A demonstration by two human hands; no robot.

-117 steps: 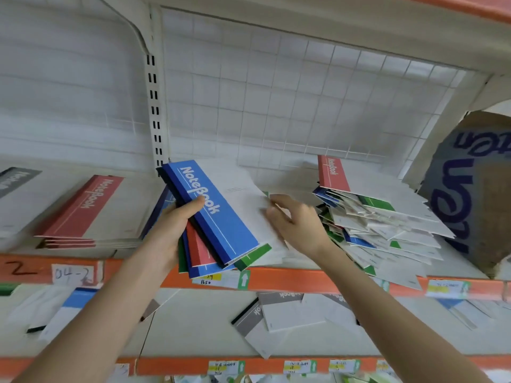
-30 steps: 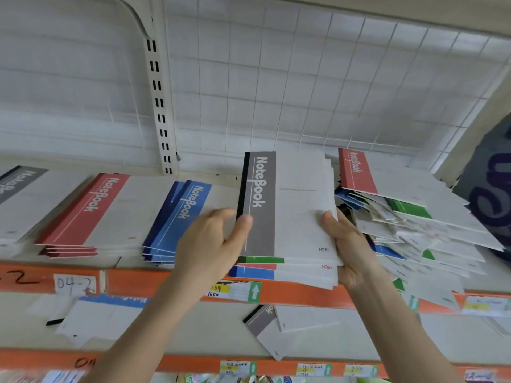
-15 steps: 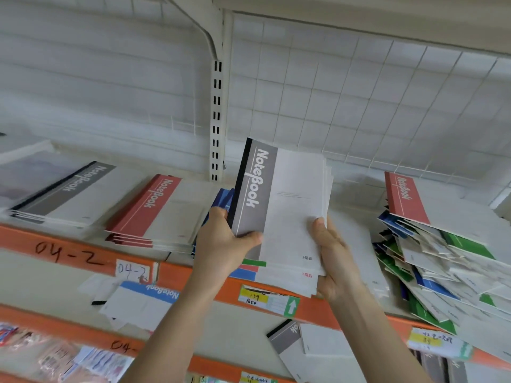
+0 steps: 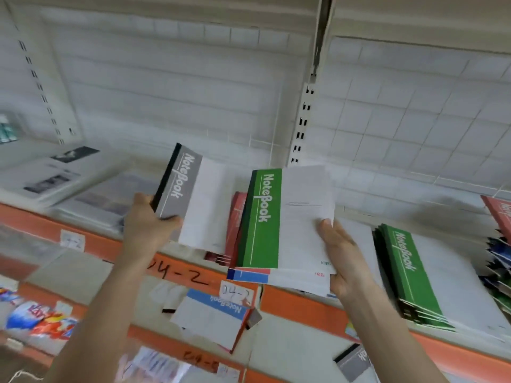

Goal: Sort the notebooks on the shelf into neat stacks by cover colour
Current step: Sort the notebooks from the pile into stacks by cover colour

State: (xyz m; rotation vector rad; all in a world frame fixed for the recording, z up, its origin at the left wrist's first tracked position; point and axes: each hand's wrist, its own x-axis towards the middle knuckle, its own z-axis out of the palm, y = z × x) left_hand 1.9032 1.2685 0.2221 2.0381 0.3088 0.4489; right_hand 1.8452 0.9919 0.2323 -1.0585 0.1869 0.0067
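- Lying at nine o'clock in the view, a blurred grey-banded stack (image 4: 110, 200) rests on the shelf (image 4: 91, 246). I judge it to be the home for grey covers, though the blur leaves that unsure.
- Next, the left hand (image 4: 146, 228) grips the lower spine corner of a grey notebook (image 4: 182, 186), thumb on the cover and fingers hidden behind. The book is held in the air, tilted, its top pointing to one o'clock.
- The step in hand looks like filing this grey one. The next move calls for carrying it toward nine o'clock, laying it flat with its spine matching the stack, and squaring the edges.
- A red stack (image 4: 239, 214) lies on the shelf between the two held things, partly hidden by them.
- At the centre, a mixed pile (image 4: 298, 280) overhangs the shelf edge. A green notebook (image 4: 262, 217) lies on top, with red and blue covers showing beneath it.
- The right hand (image 4: 345, 258) holds that pile at its four o'clock corner, thumb on the top cover. I cannot see its fingers, which are presumably underneath.
- At three o'clock from that hand, a green stack (image 4: 409, 275) sits on the shelf, the likely place for the top green book.
- At the far right edge, a loose heap (image 4: 497, 261) is unsorted, so much of the task remains.
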